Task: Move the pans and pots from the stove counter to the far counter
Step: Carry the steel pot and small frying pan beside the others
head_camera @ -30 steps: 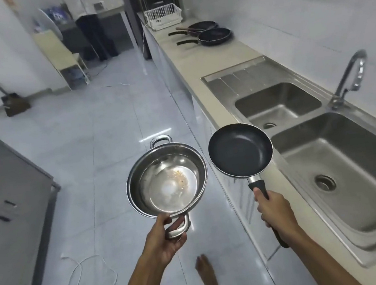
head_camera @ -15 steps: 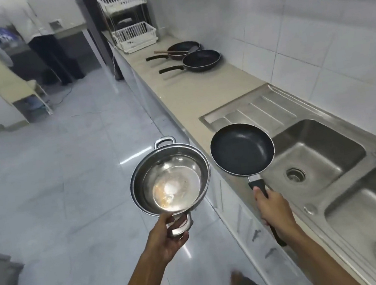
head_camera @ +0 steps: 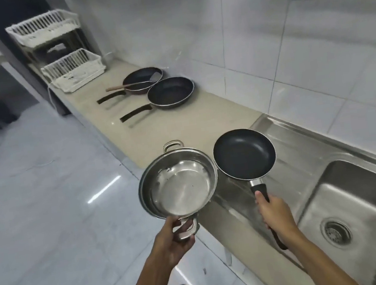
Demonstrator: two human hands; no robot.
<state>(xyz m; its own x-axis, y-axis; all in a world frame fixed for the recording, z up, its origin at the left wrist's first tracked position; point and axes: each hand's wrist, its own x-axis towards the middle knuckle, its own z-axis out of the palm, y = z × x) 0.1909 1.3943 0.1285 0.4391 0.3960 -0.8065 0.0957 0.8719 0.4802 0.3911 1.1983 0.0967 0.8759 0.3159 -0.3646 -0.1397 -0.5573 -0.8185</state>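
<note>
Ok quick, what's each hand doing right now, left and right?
Left hand: closed on the near loop handle of the stainless steel pot, held in the air.
Right hand: closed around the black handle of the small nonstick frying pan.

Just one view here, a wide-angle head cam looking forward and down along the long beige stone counter (head_camera: 180, 124). It sits above the counter's near end, a bit out over the floor side, so the counter runs diagonally away toward the upper left. The near stretch, with the stainless steel double sink (head_camera: 346, 193), is close up on the right; the counter's far end with the white wire dish rack (head_camera: 72, 73) is well off. Edges bend a lot from the lens.
</note>
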